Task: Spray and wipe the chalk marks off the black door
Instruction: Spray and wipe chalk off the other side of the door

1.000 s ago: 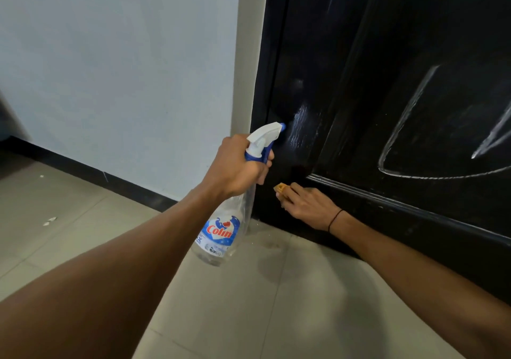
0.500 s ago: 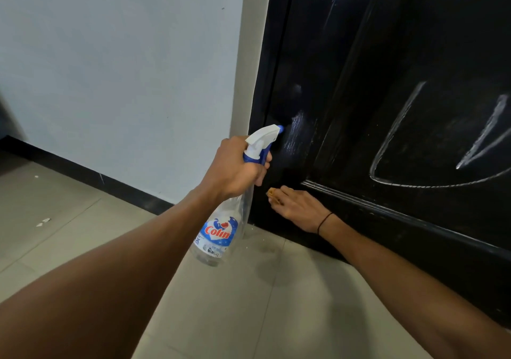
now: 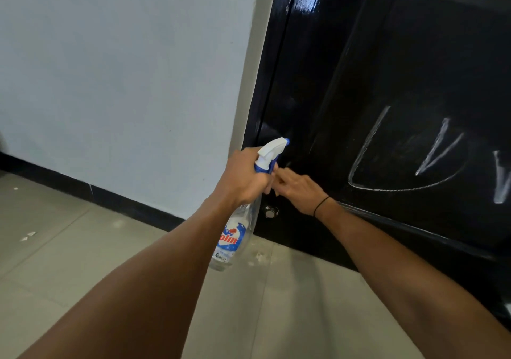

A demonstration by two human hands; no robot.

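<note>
Left hand (image 3: 243, 177): fingers curled round the neck of the spray bottle (image 3: 237, 226), held out in front of the door.
Spray bottle: clear body hanging down and toward the viewer, long axis tilted, white-and-blue nozzle up and aimed at the black door (image 3: 387, 54). Contents: cannot tell the liquid level through the clear plastic.
Right hand (image 3: 300, 190): risen from low near the floor half a second ago to just beside the left hand, at the bottle's trigger; cloth seen earlier now hidden, so its grip cannot be told. Black band at the wrist.
Chalk marks (image 3: 409, 159): white curve and strokes on the door panel, right of both hands.
Tiled floor (image 3: 83, 248), pale wall (image 3: 124, 68) left.
</note>
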